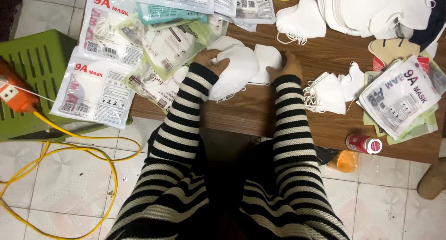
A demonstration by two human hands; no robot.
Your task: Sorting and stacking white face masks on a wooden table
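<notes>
Head view: 2 arms in black-and-white striped sleeves are stretched forward over a low wooden table (241, 114), and a stack of white masks (241, 68) is held between the 2 hands at the middle of the table. The left hand (209, 59) is closed over the left end of the stack, with the fingers curled on top of the white fabric. The right hand (288, 65) is pressed against the right end of the same stack; how tightly its fingers are closed cannot be told, since only its back is seen. The stack is rested on the tabletop, close to the near edge. To the left, several sealed mask packets (95, 89) are spread out, partly hanging over the table edge and over a green plastic crate (32, 68). A yellow cable (69, 149) is looped across the tiled floor below the crate. To the right, 2 loose folded white masks (332, 91) are lain near the right sleeve, beside a pile of printed packets (402, 96). A small red bottle with a white cap (364, 143) is lain near the table's front edge, and a large heap of white masks (367, 7) is piled at the far right.
</notes>
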